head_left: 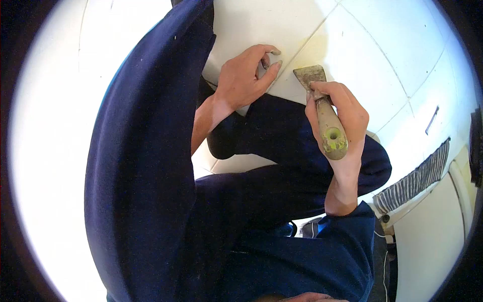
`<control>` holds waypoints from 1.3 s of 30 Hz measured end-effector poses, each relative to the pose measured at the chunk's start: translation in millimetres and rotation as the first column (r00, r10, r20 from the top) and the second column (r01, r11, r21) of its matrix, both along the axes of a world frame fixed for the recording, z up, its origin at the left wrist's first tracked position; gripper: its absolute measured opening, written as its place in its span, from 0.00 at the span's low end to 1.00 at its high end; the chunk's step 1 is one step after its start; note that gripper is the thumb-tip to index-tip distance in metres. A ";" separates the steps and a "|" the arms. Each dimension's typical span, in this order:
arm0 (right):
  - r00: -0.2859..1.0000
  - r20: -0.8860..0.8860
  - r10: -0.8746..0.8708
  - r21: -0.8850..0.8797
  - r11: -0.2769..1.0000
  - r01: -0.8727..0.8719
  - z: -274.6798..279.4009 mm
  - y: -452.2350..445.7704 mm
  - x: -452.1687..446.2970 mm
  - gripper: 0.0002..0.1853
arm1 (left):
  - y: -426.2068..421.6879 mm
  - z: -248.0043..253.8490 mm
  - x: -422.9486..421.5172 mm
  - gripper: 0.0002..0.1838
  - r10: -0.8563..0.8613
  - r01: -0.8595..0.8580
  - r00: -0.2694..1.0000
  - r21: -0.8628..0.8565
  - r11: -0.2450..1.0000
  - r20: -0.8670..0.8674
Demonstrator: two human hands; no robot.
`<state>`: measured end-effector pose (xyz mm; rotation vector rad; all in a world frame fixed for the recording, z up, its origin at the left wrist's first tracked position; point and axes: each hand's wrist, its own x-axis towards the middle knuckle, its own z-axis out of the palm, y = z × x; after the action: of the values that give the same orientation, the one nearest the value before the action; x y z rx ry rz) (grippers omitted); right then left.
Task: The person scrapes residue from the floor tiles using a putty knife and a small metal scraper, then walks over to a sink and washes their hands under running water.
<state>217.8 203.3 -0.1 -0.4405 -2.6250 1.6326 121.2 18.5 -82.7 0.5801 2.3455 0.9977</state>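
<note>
My right hand (pixel 344 110) is wrapped around the worn handle of a putty knife (pixel 329 121). Its short, wide blade is crusted with dirt and points away from me over the white tiles; yellow-green smears mark the handle's end. My left hand (pixel 242 74) is just above the tiled floor (pixel 372 60), left of the blade and apart from it. Thumb and forefinger are spread with a gap between them, and the fingertips look grimy. The other fingers are partly hidden, and I see nothing held there.
My bent legs in dark trousers (pixel 141 161) fill the left and middle. A thin dark stick-like piece (pixel 431 120) lies on the tiles at right. Nearby are a black-and-white striped cloth (pixel 412 176) and a white panel (pixel 430 236). Grout lines cross the floor.
</note>
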 end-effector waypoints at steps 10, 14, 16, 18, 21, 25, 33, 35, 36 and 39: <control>0.995 0.052 0.079 0.034 0.996 -0.081 3.7 1.2 -4.3 0.15 | -0.8 -6.8 0.4 0.16 0.026 -0.022 0.997 0.064 0.998 -0.072; 1.000 -0.001 0.027 0.002 1.000 -0.027 -3.3 -1.2 -8.0 0.15 | 1.2 -7.2 -2.0 0.16 0.032 -0.028 0.998 0.063 0.998 -0.055; 0.999 0.023 0.042 -0.015 0.999 -0.042 -0.9 -0.2 -8.0 0.15 | 0.8 -6.1 -1.9 0.16 0.033 -0.029 0.998 0.062 0.998 -0.052; 0.990 0.091 0.106 -0.047 0.994 -0.102 6.0 5.2 -8.6 0.16 | 0.4 -5.5 -3.1 0.16 0.030 -0.026 0.997 0.060 0.998 -0.065; 0.999 -0.042 0.011 0.045 0.999 -0.009 -6.9 -2.6 -7.6 0.17 | 1.5 -3.4 -2.1 0.16 0.041 -0.040 0.999 0.046 0.998 -0.021; 0.998 0.027 0.054 0.035 0.998 -0.055 1.2 3.6 -8.2 0.17 | 1.4 -3.8 -2.2 0.16 0.033 -0.030 0.998 0.059 0.998 -0.046; 0.994 0.100 -0.036 0.022 0.999 0.034 6.1 7.3 -13.0 0.09 | -0.6 -5.1 -2.4 0.16 0.043 -0.039 0.998 0.069 0.997 -0.051; 0.990 0.022 -0.138 0.024 0.990 0.137 -7.7 11.7 -12.4 0.08 | 0.3 -4.6 -2.7 0.16 0.042 -0.040 0.999 0.070 0.997 -0.031; 0.982 -0.017 -0.188 0.022 0.982 0.188 -11.1 13.7 -13.5 0.07 | 0.0 -4.2 -2.6 0.16 0.042 -0.040 0.999 0.070 0.997 -0.021; 0.979 0.206 -0.014 -0.004 1.000 0.016 4.5 34.4 -18.3 0.07 | -0.7 -1.1 -3.1 0.16 0.047 -0.047 0.999 0.062 0.997 0.006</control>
<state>199.5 237.7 4.4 -0.6619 -2.7530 1.6739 118.1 17.8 -83.8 0.5482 2.3414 1.0956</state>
